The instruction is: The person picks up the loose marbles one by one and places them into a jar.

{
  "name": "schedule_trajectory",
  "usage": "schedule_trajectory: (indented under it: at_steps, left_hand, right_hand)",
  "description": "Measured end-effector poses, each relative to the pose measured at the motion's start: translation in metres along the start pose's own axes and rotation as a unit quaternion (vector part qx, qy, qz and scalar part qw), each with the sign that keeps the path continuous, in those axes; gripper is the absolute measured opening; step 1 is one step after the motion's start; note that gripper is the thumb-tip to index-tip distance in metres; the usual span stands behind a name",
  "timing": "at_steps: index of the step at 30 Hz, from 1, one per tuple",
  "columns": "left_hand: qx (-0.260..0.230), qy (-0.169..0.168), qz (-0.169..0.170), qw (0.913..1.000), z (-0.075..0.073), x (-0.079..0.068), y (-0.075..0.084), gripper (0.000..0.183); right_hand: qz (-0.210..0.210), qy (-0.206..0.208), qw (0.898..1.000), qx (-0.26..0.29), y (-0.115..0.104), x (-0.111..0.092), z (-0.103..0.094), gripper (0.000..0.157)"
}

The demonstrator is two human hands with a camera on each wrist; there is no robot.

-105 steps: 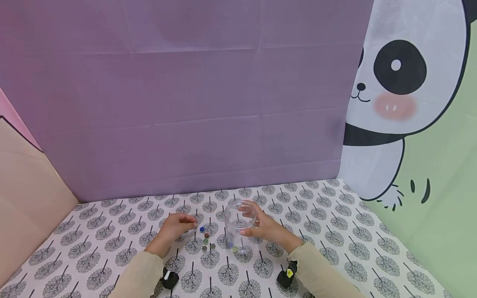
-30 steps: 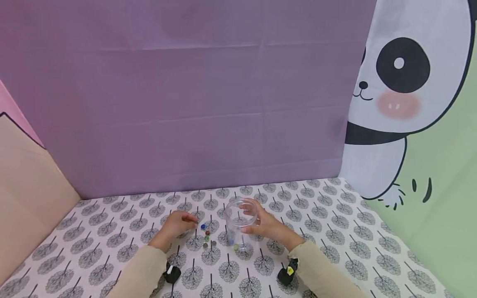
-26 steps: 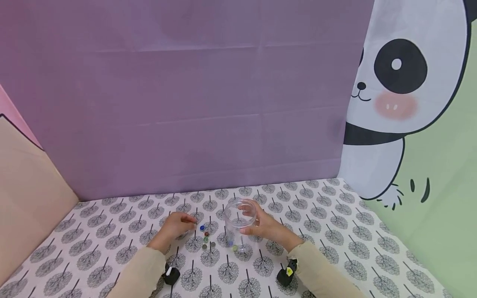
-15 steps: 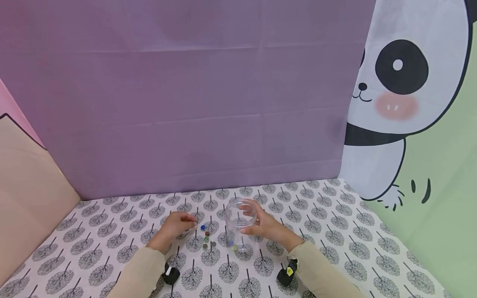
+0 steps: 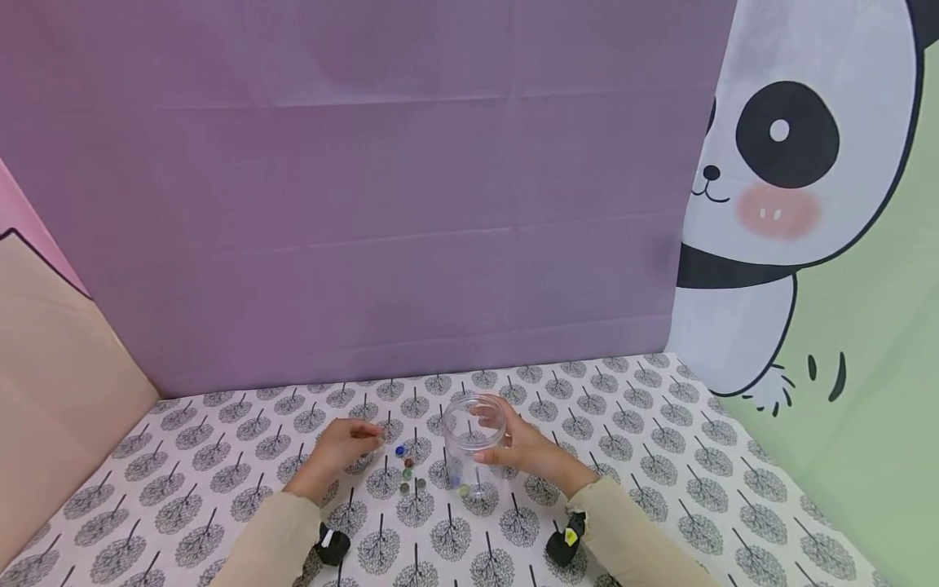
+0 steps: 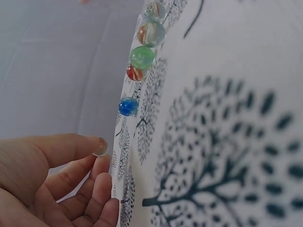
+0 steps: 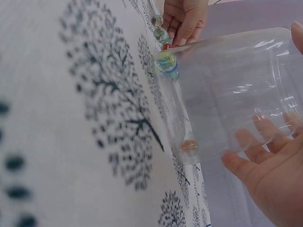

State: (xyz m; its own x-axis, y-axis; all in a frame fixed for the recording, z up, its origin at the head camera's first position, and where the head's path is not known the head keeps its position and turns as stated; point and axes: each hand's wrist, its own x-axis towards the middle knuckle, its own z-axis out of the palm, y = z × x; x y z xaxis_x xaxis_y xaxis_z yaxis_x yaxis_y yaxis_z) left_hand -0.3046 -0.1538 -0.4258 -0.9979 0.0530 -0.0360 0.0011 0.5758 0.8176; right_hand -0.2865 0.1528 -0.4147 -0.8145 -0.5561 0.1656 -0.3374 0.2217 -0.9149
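Note:
My left hand pinches a clear marble between thumb and forefinger, just left of the loose marbles. Its other fingers are curled loosely below. A blue marble lies nearest to it on the cloth. Beyond that come a red one, a green one and two dull clear ones. With fingers behind and thumb in front, my right hand holds a clear, lidless jar near its rim. The jar stands upright. At its bottom lie a yellow-blue marble and an orange-streaked marble.
A white cloth with a dark tree print covers the table. Behind it rises a purple backdrop, and a panel with a panda stands at the right. Each wrist wears a black camera.
My left hand has drawn slightly left, away from the blue marble. The right hand and the jar stay in place, and the loose marbles lie as before.

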Motion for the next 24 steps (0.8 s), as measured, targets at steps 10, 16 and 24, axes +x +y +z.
schedule_trajectory:
  at_steps: [10,16,24]
  left_hand:
    - [-0.011,0.001,0.011,0.9999,0.001,-0.006,0.006,0.023]
    - [-0.016,0.009,0.017,0.9997,0.003,-0.008,0.009,0.023]
    - [-0.039,0.014,0.015,0.9991,0.003,-0.011,0.013,0.024]
  right_hand:
    - [0.000,0.002,1.000,-0.007,0.000,0.001,0.000,0.083]
    - [-0.004,-0.004,1.000,-0.003,0.001,0.000,0.000,0.083]
    - [-0.001,0.000,1.000,-0.001,-0.001,0.000,0.000,0.082]
